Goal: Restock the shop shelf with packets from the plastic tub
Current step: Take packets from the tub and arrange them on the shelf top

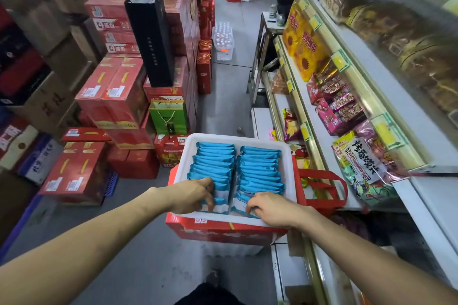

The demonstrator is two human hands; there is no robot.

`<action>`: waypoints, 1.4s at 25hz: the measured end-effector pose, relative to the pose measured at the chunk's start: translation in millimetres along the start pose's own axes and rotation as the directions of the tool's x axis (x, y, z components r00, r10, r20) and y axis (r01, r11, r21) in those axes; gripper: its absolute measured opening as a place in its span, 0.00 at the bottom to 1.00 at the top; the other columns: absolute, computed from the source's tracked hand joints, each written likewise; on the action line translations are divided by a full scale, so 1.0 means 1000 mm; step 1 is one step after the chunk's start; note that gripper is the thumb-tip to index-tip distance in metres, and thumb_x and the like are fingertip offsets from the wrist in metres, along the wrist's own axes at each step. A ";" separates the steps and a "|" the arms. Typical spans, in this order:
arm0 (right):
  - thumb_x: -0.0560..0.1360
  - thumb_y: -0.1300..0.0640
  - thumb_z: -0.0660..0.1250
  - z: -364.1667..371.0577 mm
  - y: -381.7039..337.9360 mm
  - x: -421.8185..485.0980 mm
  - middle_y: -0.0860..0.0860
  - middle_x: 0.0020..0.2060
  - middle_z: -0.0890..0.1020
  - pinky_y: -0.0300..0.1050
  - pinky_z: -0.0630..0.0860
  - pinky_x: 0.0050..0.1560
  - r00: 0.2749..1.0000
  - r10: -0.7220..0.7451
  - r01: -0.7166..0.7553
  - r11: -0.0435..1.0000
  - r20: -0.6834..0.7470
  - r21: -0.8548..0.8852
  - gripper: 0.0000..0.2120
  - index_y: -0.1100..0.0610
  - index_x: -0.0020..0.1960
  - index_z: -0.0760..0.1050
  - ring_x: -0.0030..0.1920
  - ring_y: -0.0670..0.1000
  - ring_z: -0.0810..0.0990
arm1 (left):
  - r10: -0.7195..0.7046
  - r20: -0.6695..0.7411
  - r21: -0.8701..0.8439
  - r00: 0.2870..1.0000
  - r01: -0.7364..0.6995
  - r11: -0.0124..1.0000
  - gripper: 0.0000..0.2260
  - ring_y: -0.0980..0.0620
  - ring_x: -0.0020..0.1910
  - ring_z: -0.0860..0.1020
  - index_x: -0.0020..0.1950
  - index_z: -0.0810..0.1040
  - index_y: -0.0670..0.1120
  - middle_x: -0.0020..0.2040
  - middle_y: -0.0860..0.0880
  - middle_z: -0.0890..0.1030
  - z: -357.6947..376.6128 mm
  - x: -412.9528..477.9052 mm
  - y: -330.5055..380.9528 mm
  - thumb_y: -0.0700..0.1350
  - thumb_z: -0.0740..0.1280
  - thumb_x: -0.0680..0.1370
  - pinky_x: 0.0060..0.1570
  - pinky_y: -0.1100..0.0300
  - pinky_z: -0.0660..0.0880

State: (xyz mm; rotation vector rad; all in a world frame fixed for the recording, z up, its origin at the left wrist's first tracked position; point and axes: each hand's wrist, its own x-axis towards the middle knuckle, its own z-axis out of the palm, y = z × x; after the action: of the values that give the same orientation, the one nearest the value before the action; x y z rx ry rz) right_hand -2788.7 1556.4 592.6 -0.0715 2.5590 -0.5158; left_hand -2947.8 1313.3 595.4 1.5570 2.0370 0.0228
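Note:
A white plastic tub [288, 156] sits on a red carton [223, 231] in the aisle. It holds two rows of blue-and-white packets [260, 171] standing on edge. My left hand [192, 197] reaches into the near end of the left row, its fingers curled round several packets there. My right hand [269, 207] is at the near end of the right row, fingers curled on the front packets. The shop shelf [329, 146] runs along the right, with snack bags on its tiers.
Stacks of red gift cartons [111, 91] and brown boxes fill the left side. A red bag with handles [322, 188] hangs beside the tub against the shelf. Bottled water packs [223, 39] stand farther down the grey aisle floor.

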 end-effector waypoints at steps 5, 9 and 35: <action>0.78 0.64 0.64 -0.021 0.001 -0.007 0.44 0.58 0.79 0.46 0.73 0.62 0.998 0.020 -0.020 1.000 -0.062 0.003 0.17 0.46 0.57 0.81 0.59 0.47 0.76 | 0.029 -0.010 0.001 1.000 -0.029 1.000 0.18 0.53 0.61 0.78 0.64 0.82 0.55 0.65 0.56 0.81 -0.011 0.004 -0.005 0.38 0.65 0.80 0.65 0.58 0.75; 0.80 0.63 0.63 -0.092 0.000 -0.027 0.43 0.56 0.76 0.42 0.70 0.58 0.978 0.028 -0.025 1.000 -0.205 0.015 0.15 0.44 0.56 0.80 0.58 0.47 0.76 | 0.039 -0.112 -0.042 0.993 -0.044 0.998 0.17 0.57 0.61 0.78 0.61 0.82 0.57 0.64 0.58 0.81 -0.087 0.012 -0.006 0.40 0.65 0.77 0.65 0.55 0.74; 0.73 0.71 0.66 -0.283 -0.036 -0.642 0.41 0.57 0.82 0.46 0.75 0.61 0.154 0.647 -0.718 0.593 -0.747 0.365 0.23 0.43 0.52 0.84 0.57 0.46 0.79 | 0.968 -0.137 0.312 0.212 -0.918 0.246 0.17 0.62 0.57 0.78 0.55 0.86 0.56 0.57 0.60 0.81 -0.476 0.146 0.571 0.34 0.68 0.79 0.56 0.73 0.71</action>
State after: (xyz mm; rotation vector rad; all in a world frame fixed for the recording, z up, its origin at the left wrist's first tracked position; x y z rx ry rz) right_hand -2380.7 1717.1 1141.5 1.7024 3.0180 -0.0119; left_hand -2679.2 1779.0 1128.6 2.8484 0.8502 0.6293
